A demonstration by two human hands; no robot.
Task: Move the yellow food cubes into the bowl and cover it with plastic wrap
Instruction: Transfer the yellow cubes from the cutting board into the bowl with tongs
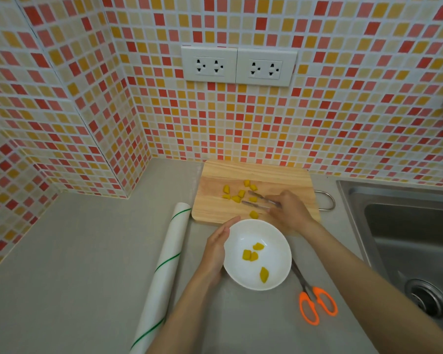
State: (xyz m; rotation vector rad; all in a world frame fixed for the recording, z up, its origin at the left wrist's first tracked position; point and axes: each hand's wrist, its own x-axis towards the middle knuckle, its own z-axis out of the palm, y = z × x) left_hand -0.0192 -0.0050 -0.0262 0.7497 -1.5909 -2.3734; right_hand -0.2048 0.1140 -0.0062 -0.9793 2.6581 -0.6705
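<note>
Right hand [289, 213] fingers closed on metal tongs [260, 200], tips apart around a yellow cube [253, 199] on the cutting board [287, 180] at centre frame. Left hand [216, 247] open, flat against the white bowl [279, 264] rim below, four glossy cubes inside. Plastic wrap roll [164, 272] lower left, orange scissors [315, 302] lower right.

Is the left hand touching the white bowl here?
Touching. The head view shows the left hand cupped flat against the left rim of the white bowl, with no gap visible between palm and rim.

Cubes [240, 194] — 8 on board; 4 in bowl [279, 241]
</note>
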